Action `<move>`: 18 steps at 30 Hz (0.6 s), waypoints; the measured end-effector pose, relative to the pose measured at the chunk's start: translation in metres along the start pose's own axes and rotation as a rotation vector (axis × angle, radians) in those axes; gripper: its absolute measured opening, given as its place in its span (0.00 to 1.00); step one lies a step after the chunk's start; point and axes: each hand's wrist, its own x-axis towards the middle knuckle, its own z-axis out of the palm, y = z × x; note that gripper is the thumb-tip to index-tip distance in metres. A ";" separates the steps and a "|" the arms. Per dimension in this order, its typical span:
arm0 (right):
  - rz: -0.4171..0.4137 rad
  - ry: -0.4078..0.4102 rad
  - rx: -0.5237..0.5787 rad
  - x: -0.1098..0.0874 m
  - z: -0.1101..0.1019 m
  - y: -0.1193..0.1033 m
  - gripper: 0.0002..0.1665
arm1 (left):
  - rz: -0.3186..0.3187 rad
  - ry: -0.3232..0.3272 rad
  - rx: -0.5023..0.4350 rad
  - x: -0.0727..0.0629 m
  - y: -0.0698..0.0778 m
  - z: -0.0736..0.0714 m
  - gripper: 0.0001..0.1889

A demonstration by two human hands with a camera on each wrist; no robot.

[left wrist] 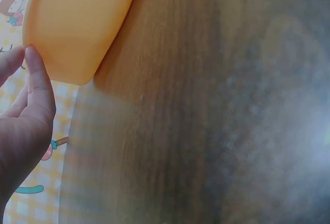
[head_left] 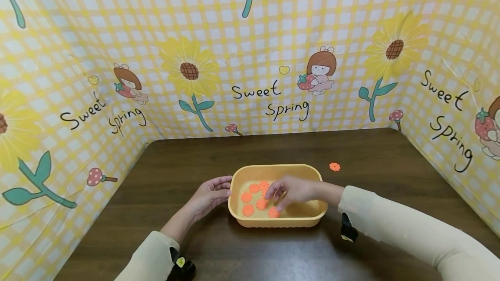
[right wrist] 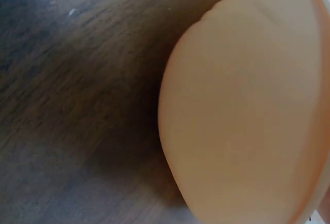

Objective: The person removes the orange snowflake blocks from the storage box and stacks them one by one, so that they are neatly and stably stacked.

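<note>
An orange-yellow plastic basin stands on the table, with several small orange flower-shaped discs lying on its floor, mostly toward the left. At the basin's left end my left hand touches the rim with fingertips and thumb; in the left wrist view, two straight digits of the left hand meet the rim's edge. My right hand reaches over the right end into the basin. Its bent fingers hang low over the discs, thumb and fingers apart, and it partly covers some discs. The basin's outer wall fills much of the right wrist view.
One more orange disc lies on the dark wooden table, beyond the basin's right end. A yellow checked cloth printed with flowers and figures hangs along the table's back and sides.
</note>
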 end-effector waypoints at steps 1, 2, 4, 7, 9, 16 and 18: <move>0.007 -0.011 -0.001 0.001 0.001 0.001 0.22 | 0.000 0.000 -0.002 0.000 0.000 0.000 0.30; 0.015 -0.021 -0.005 0.001 0.003 0.001 0.21 | 0.001 -0.001 -0.003 0.000 0.000 0.000 0.30; 0.018 -0.036 -0.016 0.002 0.005 0.002 0.21 | 0.004 -0.003 -0.005 0.000 0.000 0.000 0.30; 0.023 -0.056 -0.044 0.003 0.007 0.004 0.20 | 0.006 -0.005 -0.006 0.000 0.000 0.001 0.30; 0.021 -0.068 -0.058 0.003 0.008 0.005 0.21 | 0.005 -0.003 -0.006 0.000 0.000 0.001 0.30; 0.008 -0.054 -0.128 0.004 0.011 0.008 0.22 | 0.019 -0.015 -0.007 0.001 -0.002 -0.001 0.30; -0.001 -0.045 -0.169 0.005 0.013 0.009 0.22 | 0.025 -0.020 -0.008 0.001 -0.003 -0.001 0.30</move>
